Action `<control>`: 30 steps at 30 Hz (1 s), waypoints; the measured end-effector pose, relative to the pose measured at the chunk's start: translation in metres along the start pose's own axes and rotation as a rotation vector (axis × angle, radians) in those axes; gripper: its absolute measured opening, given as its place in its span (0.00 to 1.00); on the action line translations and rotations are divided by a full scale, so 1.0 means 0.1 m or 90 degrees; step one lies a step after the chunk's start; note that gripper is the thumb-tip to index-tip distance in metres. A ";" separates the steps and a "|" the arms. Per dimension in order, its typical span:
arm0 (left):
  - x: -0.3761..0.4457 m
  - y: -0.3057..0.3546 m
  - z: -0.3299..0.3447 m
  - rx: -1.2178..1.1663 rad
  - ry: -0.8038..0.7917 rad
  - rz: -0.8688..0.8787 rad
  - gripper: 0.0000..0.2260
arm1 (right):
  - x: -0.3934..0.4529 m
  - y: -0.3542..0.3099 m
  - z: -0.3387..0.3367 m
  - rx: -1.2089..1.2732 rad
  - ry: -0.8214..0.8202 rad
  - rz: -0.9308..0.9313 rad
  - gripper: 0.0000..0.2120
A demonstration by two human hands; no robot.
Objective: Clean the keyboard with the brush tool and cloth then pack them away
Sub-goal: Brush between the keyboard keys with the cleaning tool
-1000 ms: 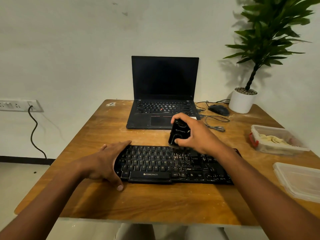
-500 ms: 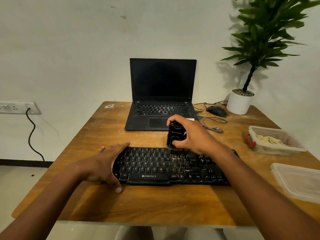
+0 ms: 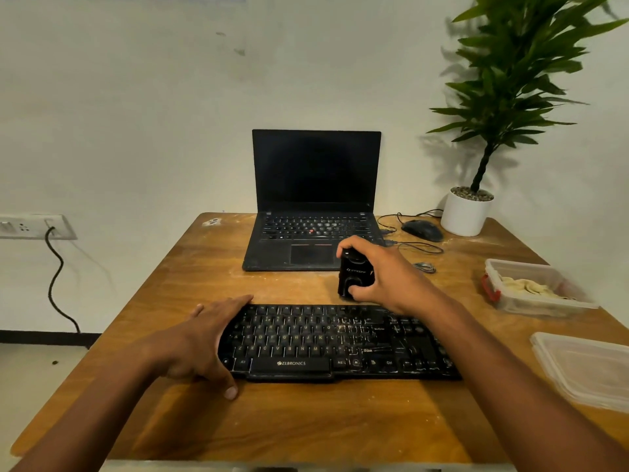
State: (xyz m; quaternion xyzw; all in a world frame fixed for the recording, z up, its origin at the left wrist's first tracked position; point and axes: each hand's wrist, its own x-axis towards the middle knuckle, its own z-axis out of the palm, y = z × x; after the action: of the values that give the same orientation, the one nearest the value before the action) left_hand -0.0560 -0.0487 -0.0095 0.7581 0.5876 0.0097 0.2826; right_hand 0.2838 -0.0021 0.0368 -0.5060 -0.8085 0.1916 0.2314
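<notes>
Grainy wood table (image 3: 306,417) — dusty matt plastic keyboard (image 3: 340,342).

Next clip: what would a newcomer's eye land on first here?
Probably the black keyboard at the table's near centre, its left end steadied by the left hand. Just behind it the right hand grips a black brush tool, with a dark-screened laptop beyond.

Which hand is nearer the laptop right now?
Right. The right hand grips the brush tool just in front of the laptop at its near right corner. The left hand rests on the keyboard's left end, farther back toward the person.
</notes>
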 end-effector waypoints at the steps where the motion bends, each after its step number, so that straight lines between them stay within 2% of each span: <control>1: 0.00 -0.01 0.00 -0.003 -0.002 0.000 0.69 | 0.00 -0.01 0.03 0.015 0.006 0.000 0.30; 8: -0.02 0.04 0.02 -0.013 -0.001 0.000 0.68 | -0.04 0.10 0.04 -0.030 -0.038 0.020 0.28; 12: -0.05 0.11 -0.01 -0.005 -0.022 -0.006 0.70 | -0.02 0.14 -0.08 -0.078 -0.038 0.047 0.31; 18: -0.06 0.06 -0.02 -0.023 -0.018 -0.012 0.72 | -0.04 -0.01 0.10 0.060 -0.013 -0.001 0.28; 24: -0.07 0.10 -0.01 -0.020 -0.019 -0.012 0.71 | -0.04 0.08 -0.04 -0.032 -0.080 0.040 0.29; 26: -0.09 0.14 -0.02 -0.011 -0.022 -0.008 0.70 | -0.01 0.07 -0.10 -0.044 -0.068 0.041 0.29; 30: -0.10 0.16 -0.04 -0.009 -0.030 -0.011 0.70 | 0.00 -0.04 -0.02 0.042 -0.024 0.006 0.30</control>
State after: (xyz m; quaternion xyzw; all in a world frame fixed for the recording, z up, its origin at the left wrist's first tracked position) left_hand -0.0464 -0.0585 0.0044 0.7509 0.5874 -0.0060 0.3018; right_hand 0.2816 -0.0037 0.0408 -0.4984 -0.8034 0.2290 0.2318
